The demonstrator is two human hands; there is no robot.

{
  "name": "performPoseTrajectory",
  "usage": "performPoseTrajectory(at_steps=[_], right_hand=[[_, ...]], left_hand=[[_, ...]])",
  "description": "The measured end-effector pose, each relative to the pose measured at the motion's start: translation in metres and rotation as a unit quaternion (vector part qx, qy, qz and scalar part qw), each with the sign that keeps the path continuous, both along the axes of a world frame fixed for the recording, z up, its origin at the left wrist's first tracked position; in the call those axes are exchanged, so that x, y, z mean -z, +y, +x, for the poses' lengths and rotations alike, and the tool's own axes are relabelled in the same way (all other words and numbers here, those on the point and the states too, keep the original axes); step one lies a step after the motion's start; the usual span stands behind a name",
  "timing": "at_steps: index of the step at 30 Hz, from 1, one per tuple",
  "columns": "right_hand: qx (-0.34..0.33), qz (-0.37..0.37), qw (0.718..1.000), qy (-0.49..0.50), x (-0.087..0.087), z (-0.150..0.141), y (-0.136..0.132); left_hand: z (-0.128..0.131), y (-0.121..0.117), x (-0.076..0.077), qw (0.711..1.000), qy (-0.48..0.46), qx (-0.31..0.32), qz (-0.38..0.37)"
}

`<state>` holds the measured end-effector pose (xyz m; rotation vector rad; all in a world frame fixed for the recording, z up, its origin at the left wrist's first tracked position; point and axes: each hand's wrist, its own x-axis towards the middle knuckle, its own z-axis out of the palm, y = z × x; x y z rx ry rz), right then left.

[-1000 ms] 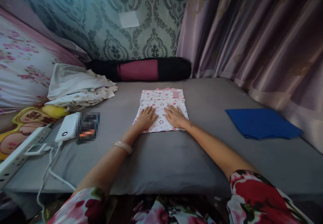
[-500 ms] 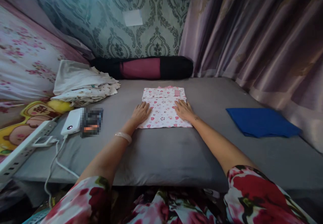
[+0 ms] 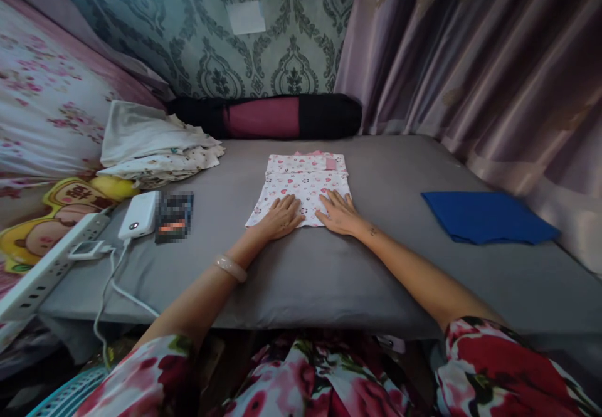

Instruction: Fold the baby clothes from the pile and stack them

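A folded white cloth garment [image 3: 305,184] with pink hearts and flowers lies flat on the grey-covered surface, a small pink patch near its top right. My left hand [image 3: 282,216] rests palm down over its near left part, fingers stretched forward. On the near right part lies my right hand [image 3: 339,211], also flat with its fingers spread. Both hands press on the fabric without gripping it. Their palms cover parts of the near edge.
Folded blue cloth [image 3: 489,216] lies to the right. At left are a power strip [image 3: 56,263], a white power bank [image 3: 140,214] with cables, a blurred-out device [image 3: 174,216] and a pile of pale cloths [image 3: 160,147]. Along the back sits a black and maroon bolster [image 3: 263,116].
Both hands have slid from the garment's sides toward its near edge, the left one also inward to the right. The view has tilted slightly downward.
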<state>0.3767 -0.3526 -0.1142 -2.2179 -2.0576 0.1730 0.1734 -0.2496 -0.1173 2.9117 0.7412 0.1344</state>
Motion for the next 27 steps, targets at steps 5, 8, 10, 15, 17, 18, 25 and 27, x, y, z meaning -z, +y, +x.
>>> performPoseTrajectory(at_steps=[5,8,10,15,17,18,25,27], right_hand=[[-0.026,-0.002,1.000,0.015,-0.003,-0.017,-0.011],[-0.056,0.010,0.998,0.027,-0.005,-0.023,-0.021],[-0.089,0.014,0.995,0.035,-0.006,-0.024,-0.029],[-0.158,0.016,0.986,0.049,-0.011,-0.012,-0.051],[-0.168,0.018,0.985,0.048,-0.012,-0.003,-0.059],[-0.170,0.018,0.984,0.046,-0.012,0.001,-0.062],[-0.152,0.034,0.987,0.049,-0.009,0.031,-0.078],[-0.140,0.041,0.988,0.047,-0.009,0.038,-0.080]], left_hand=[[0.005,-0.016,-0.008,0.996,-0.043,0.073,-0.014],[0.001,-0.023,-0.013,0.986,-0.075,0.146,-0.038],[-0.006,-0.026,-0.015,0.981,-0.086,0.167,-0.047],[-0.030,-0.024,-0.016,0.983,-0.081,0.154,-0.052],[-0.041,-0.019,-0.014,0.985,-0.083,0.141,-0.050],[-0.047,-0.016,-0.013,0.986,-0.085,0.134,-0.048],[-0.084,0.002,-0.008,0.993,-0.087,0.065,-0.040],[-0.090,0.004,-0.009,0.995,-0.079,0.053,-0.035]])
